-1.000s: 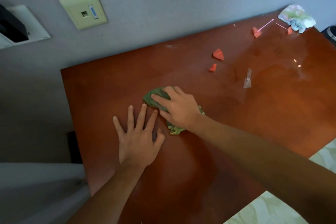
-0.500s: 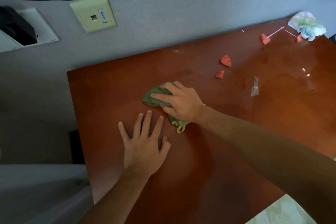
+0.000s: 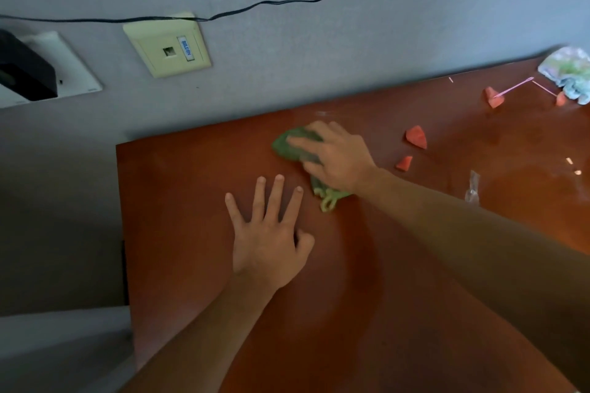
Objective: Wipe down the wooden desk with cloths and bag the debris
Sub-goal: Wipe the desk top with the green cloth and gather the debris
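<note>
While the left hand (image 3: 268, 233) lies flat with fingers spread at centre frame on the wooden desk (image 3: 191, 233), the right hand (image 3: 335, 158) presses a green cloth (image 3: 284, 145) just above it, fingers nearly straight; orange scraps (image 3: 416, 136) lie right, a crumpled cloth (image 3: 568, 73) upper right.

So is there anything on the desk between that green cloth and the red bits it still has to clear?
Nothing visible. The right hand presses the green cloth on the desk; bare wood lies between it and the nearest red scraps, to its right.
</note>
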